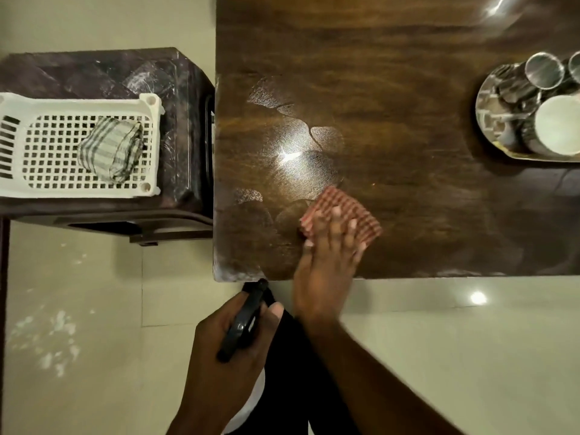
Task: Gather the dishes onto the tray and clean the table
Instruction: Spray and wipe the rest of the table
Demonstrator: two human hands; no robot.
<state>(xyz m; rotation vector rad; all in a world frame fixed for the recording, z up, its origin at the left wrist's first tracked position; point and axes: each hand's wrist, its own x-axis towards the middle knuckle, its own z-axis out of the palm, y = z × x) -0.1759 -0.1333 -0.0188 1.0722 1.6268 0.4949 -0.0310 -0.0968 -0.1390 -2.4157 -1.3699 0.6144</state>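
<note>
While the right hand (332, 246), fingers straight and spread, presses the checked cloth (343, 208) near the table's (408, 89) front-left corner, the left hand (226, 353) grips a black handle (243, 324); dish tray (533, 159) at right edge.

Count, as I read it from here:
- Cloths, two: red-checked cloth (342, 211) just off centre toward 3 o'clock, striped cloth (110, 149) at 9.
- One white basket (150, 105), 9 o'clock.
- One table (392, 89).
- One spray bottle (243, 324), 6 o'clock.
- One tray (533, 157), 3 o'clock, carrying two countable steel tumblers (544, 70) and one white cup (558, 124); the rest of the stack is unclear.
</note>
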